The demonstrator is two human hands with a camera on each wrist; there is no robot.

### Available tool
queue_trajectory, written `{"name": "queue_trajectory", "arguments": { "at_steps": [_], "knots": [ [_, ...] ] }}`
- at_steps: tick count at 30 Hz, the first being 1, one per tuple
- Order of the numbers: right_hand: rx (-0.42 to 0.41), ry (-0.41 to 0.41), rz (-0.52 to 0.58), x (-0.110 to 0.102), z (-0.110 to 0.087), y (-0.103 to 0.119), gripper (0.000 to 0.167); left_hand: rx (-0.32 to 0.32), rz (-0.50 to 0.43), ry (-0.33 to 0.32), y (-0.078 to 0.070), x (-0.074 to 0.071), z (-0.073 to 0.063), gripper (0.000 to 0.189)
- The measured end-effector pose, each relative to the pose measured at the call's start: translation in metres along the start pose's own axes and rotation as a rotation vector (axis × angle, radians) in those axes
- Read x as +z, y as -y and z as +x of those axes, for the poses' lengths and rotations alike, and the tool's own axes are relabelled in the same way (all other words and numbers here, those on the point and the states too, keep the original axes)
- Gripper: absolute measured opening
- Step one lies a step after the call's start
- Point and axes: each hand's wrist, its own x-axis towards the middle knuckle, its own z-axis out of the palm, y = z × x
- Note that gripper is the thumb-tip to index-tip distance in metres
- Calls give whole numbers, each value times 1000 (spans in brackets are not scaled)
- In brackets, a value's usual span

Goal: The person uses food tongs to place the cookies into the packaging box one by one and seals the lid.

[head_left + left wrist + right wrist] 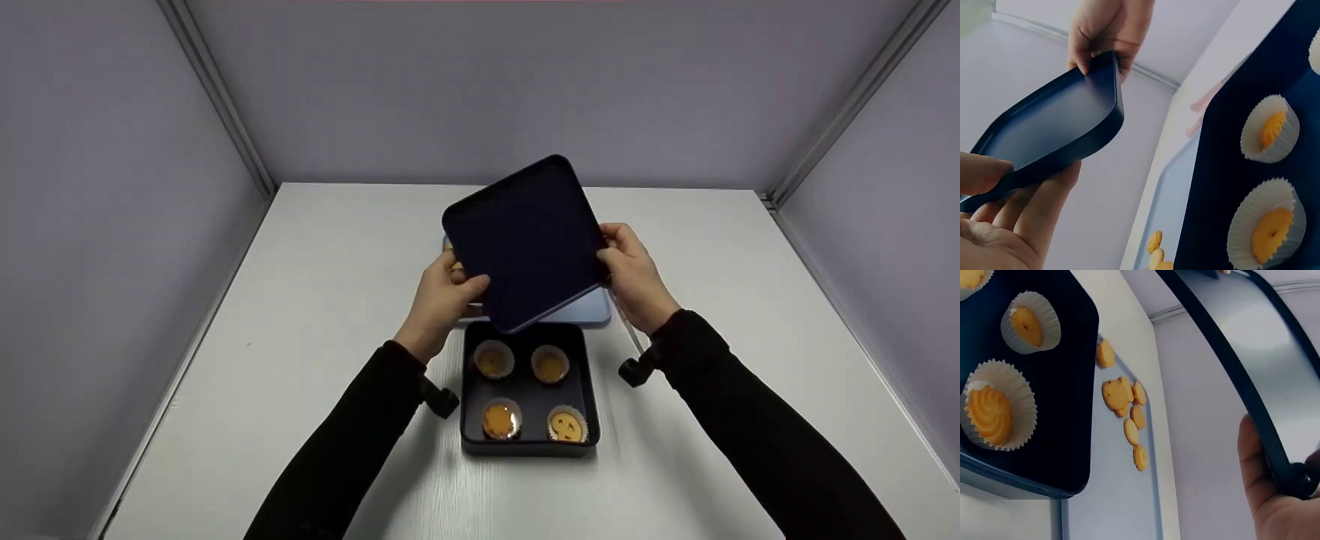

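Both hands hold a dark blue square lid [529,240], tilted above the table. My left hand [442,300] grips its lower left edge, thumb on the inner face and fingers underneath. On the opposite side, my right hand [634,270] pinches the lid's right edge. Below the lid stands a dark square tin [531,450] with its top uncovered. Inside are several white paper cups, each with cookies; a round cookie [566,428] with a face-like pattern sits in the front right cup. A swirl cookie [990,414] fills one cup in the right wrist view.
Behind the tin lies a light blue tray [592,309], partly hidden by the lid, with several loose cookies [1117,395] on it. A pink-handled utensil [1206,101] lies beside the tray. Pale walls [480,90] enclose the white table [330,262] at the back and sides.
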Motion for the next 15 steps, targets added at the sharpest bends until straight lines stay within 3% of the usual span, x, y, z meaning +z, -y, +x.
{"name": "queue_trajectory", "arguments": {
  "at_steps": [9, 11, 15],
  "knots": [
    [-21, 91, -19, -7, -2, 0, 30, 151, 141, -72, -3, 1, -3, 43],
    [-45, 128, -1, -10, -3, 0, 30, 219, 208, -95, -3, 0, -4, 41],
    [-100, 228, 50, -15, -6, 3, 33, 439, 385, -154, -4, 0, -4, 30]
  ]
}}
